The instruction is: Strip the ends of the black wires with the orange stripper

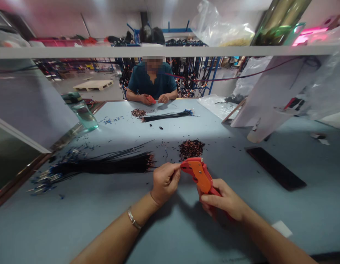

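My right hand [222, 200] is wrapped around the handles of a red and orange wire stripper [200, 175], its head tilted up and to the left. Right at the tool's jaw, my left hand [166, 181] is closed in a pinch. Whatever lies between those fingertips is too small or hidden to make out. To the left of that hand lies a thick bundle of black wires [109, 164], with bare copper-coloured ends on the right and blue and silver terminals on the left. Just behind the stripper is a pile of short copper and black scraps [191, 148].
Across the table [84, 223] sits a person [152, 82] holding another red tool, near a smaller wire bundle [168, 115] and scrap pile [138, 112]. A shelf [104, 52] spans overhead. A black slab [276, 168] and white container [269, 124] stand right; a bottle [84, 116] left.
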Motion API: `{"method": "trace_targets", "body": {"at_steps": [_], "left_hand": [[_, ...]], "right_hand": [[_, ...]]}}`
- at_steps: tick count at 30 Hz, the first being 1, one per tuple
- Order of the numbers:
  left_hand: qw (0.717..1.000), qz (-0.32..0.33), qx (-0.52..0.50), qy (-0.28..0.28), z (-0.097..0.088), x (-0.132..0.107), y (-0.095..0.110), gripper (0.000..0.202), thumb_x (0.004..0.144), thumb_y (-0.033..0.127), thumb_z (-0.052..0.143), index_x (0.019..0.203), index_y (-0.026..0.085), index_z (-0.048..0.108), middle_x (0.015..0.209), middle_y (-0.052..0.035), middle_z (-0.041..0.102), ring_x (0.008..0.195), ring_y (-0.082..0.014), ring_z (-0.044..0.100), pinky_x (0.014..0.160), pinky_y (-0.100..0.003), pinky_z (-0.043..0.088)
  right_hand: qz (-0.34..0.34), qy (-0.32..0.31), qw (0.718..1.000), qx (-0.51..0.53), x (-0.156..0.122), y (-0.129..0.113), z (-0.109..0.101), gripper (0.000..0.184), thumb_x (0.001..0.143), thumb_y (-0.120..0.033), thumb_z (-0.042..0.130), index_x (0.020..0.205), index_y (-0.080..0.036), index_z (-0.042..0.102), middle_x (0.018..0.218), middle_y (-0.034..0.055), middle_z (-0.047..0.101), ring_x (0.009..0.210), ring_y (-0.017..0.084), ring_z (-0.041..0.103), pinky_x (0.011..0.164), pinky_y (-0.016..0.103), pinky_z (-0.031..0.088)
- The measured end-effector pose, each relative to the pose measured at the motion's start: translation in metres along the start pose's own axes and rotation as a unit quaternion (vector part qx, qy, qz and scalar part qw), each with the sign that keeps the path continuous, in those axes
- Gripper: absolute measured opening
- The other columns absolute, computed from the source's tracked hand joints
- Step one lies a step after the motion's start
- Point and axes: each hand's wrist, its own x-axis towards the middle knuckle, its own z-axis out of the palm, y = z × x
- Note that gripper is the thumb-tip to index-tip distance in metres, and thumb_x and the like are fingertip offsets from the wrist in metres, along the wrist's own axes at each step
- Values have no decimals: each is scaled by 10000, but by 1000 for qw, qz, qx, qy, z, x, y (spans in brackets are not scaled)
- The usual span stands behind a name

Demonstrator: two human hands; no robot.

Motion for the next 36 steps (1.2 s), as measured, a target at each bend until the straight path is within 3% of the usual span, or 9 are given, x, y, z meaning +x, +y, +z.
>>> {"method": "trace_targets", "body": {"at_steps": [6,12,16,18,22,26,36], "left_hand": [[1000,-17,3,1,2,1,2,145,857,154,518,833,146,660,572,5,582,509,-90,494,517,-202,378],[998,-64,0,9,6,0,-4,133,842,183,543,813,153,669,641,-14,655,552,-95,559,552,-198,428],[988,-148,18,49,6,1,-11,155,839,225,548,807,147,678,654,-10,673,548,-95,574,549,-188,447],[987,-153,14,51,6,1,-11,160,837,233,549,796,147,678,643,-5,669,545,-93,573,545,-183,446],[992,-125,11,33,7,2,-9,147,828,218,558,776,143,672,627,-8,657,542,-95,569,540,-188,439],[993,-114,23,19,8,2,-5,148,829,203,546,776,150,673,641,-22,669,554,-103,568,546,-202,434],[993,-112,24,-3,7,3,-5,162,839,201,517,782,151,660,628,-17,640,555,-103,539,547,-202,410]], "right_hand": [[2,49,999,13,0,8,5,339,751,-422,636,609,-185,440,428,-57,447,331,60,363,327,178,293],[8,49,996,79,0,4,0,306,714,-388,662,607,-174,472,445,-44,463,344,76,400,324,186,307],[-20,115,982,149,-2,-6,-12,217,710,-344,640,687,-164,521,495,-42,462,390,89,419,372,211,327],[-21,135,981,139,-2,-9,-15,205,710,-332,639,775,-162,546,546,-27,497,446,115,459,406,235,380],[-26,99,993,52,1,-9,-15,252,721,-352,659,838,-151,562,675,24,563,600,156,532,513,273,457],[-10,55,998,37,2,-9,-11,292,729,-393,660,848,-148,558,727,29,552,637,157,540,536,270,457],[19,58,997,55,2,-7,-12,391,713,-415,687,954,-142,545,811,65,590,681,173,565,555,283,467]]}}
